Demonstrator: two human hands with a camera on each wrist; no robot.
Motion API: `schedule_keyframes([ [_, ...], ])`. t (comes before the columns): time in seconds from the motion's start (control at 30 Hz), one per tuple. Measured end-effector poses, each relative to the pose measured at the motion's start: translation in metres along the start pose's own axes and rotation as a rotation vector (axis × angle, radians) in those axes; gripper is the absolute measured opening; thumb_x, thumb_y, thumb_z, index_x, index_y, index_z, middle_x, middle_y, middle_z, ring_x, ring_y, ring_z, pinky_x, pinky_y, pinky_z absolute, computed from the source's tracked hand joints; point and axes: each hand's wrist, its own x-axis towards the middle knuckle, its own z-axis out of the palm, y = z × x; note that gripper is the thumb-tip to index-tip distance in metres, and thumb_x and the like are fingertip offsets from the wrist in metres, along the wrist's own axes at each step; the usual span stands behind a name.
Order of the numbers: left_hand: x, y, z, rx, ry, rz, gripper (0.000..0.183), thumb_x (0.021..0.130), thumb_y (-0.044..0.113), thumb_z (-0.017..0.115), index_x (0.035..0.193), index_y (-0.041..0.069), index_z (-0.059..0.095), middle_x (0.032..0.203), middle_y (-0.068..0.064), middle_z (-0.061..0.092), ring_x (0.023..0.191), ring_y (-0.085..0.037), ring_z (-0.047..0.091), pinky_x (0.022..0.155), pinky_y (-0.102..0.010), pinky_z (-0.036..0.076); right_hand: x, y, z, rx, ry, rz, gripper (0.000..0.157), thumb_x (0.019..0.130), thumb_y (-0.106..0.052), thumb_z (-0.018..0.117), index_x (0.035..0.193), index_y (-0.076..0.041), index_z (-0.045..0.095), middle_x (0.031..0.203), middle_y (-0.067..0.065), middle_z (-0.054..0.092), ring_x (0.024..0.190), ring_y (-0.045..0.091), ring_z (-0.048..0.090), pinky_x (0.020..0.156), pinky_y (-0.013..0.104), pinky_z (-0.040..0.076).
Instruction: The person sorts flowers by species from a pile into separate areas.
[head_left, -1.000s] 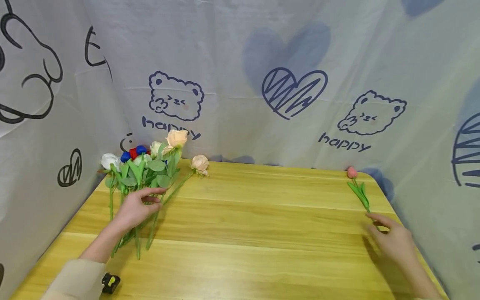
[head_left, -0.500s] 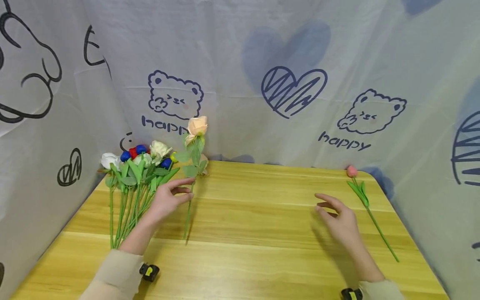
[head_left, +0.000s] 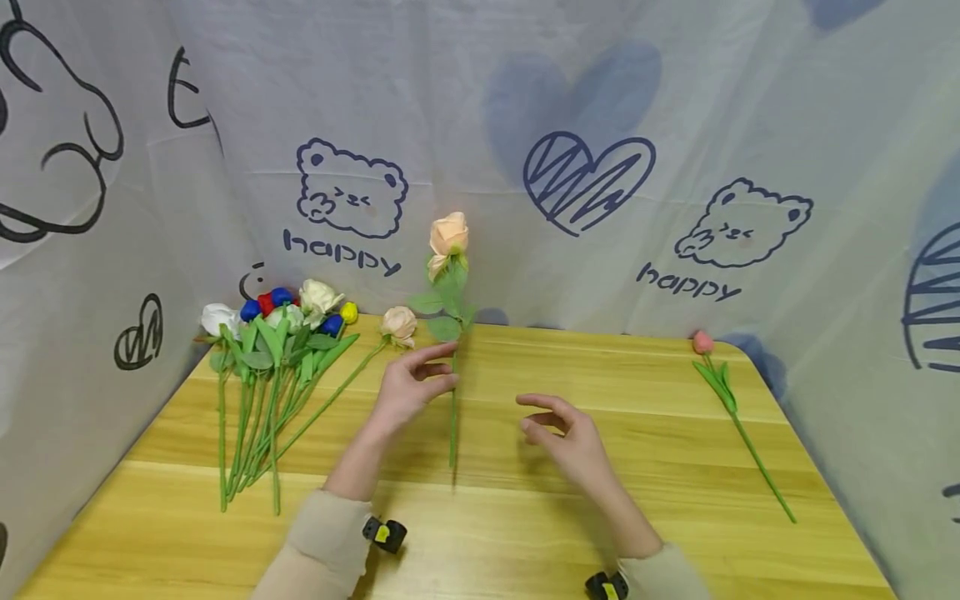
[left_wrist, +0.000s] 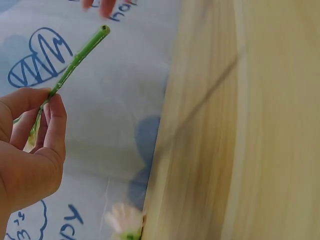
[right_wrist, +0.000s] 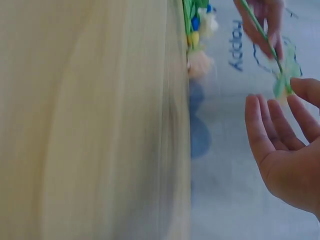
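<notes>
My left hand (head_left: 411,385) pinches the green stem of a peach rose (head_left: 449,235) between thumb and fingers. The rose stands nearly upright over the middle of the table, its bloom up and its leaves just above my fingers. In the left wrist view the cut end of the stem (left_wrist: 90,46) sticks out past the fingertips. My right hand (head_left: 572,433) hovers to the right of the rose with fingers loosely bent and nothing between them. The right wrist view shows that hand (right_wrist: 287,145) with its fingers spread apart from the thumb.
Several artificial flowers (head_left: 281,342), white, blue, red and yellow, lie in a bunch at the left of the wooden table (head_left: 525,517). A second peach rose (head_left: 399,326) lies on the bunch's right side. One pink tulip (head_left: 703,342) lies near the right edge. Cloth walls (head_left: 465,100) surround the table.
My left hand has lifted the peach rose away from the bunch and carried it right. My right hand has left the pink tulip on the table and moved left toward the middle.
</notes>
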Motion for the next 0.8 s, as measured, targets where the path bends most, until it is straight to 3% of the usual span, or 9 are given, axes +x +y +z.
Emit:
schedule_keyframes([
  [0.1, 0.000, 0.000, 0.012, -0.055, -0.001, -0.008, 0.051, 0.091, -0.008, 0.072, 0.140, -0.003, 0.063, 0.143, -0.020, 0.060, 0.120, -0.039, 0.061, 0.083, -0.021, 0.056, 0.002, -0.002, 0.015, -0.006, -0.072, 0.014, 0.034, 0.100, -0.014, 0.072, 0.133, -0.007, 0.069, 0.135, 0.018, 0.064, 0.104, 0.041, 0.070, 0.086, 0.051, 0.061],
  [0.23, 0.000, -0.001, 0.024, -0.100, -0.006, -0.010, 0.050, 0.091, -0.009, 0.071, 0.140, -0.005, 0.062, 0.145, -0.020, 0.059, 0.124, -0.043, 0.059, 0.085, -0.022, 0.057, 0.006, -0.005, 0.029, 0.012, -0.111, 0.047, 0.034, 0.098, -0.012, 0.073, 0.131, -0.003, 0.070, 0.131, 0.024, 0.066, 0.102, 0.042, 0.071, 0.082, 0.050, 0.062],
  [0.33, 0.000, -0.001, 0.030, -0.108, -0.010, -0.010, 0.049, 0.091, -0.009, 0.072, 0.139, -0.003, 0.063, 0.144, -0.017, 0.060, 0.124, -0.044, 0.058, 0.086, -0.023, 0.057, 0.007, -0.008, 0.036, 0.047, -0.107, 0.074, 0.033, 0.097, -0.009, 0.073, 0.130, -0.001, 0.071, 0.129, 0.028, 0.066, 0.099, 0.041, 0.072, 0.080, 0.050, 0.063],
  [0.53, -0.003, -0.004, 0.040, -0.068, -0.001, 0.022, 0.045, 0.090, -0.006, 0.075, 0.134, 0.001, 0.068, 0.142, -0.009, 0.062, 0.114, -0.027, 0.065, 0.082, -0.024, 0.058, 0.010, -0.009, 0.040, 0.076, -0.078, 0.105, 0.029, 0.096, -0.005, 0.074, 0.125, -0.001, 0.073, 0.126, 0.028, 0.068, 0.098, 0.038, 0.073, 0.078, 0.045, 0.064],
  [0.8, -0.006, -0.010, 0.044, -0.036, 0.005, 0.044, 0.043, 0.090, -0.008, 0.074, 0.132, 0.001, 0.069, 0.140, -0.010, 0.062, 0.114, -0.030, 0.065, 0.079, -0.023, 0.057, 0.009, -0.006, 0.042, 0.080, -0.059, 0.130, 0.028, 0.094, 0.002, 0.072, 0.122, 0.001, 0.073, 0.123, 0.025, 0.071, 0.091, 0.029, 0.075, 0.072, 0.036, 0.064],
])
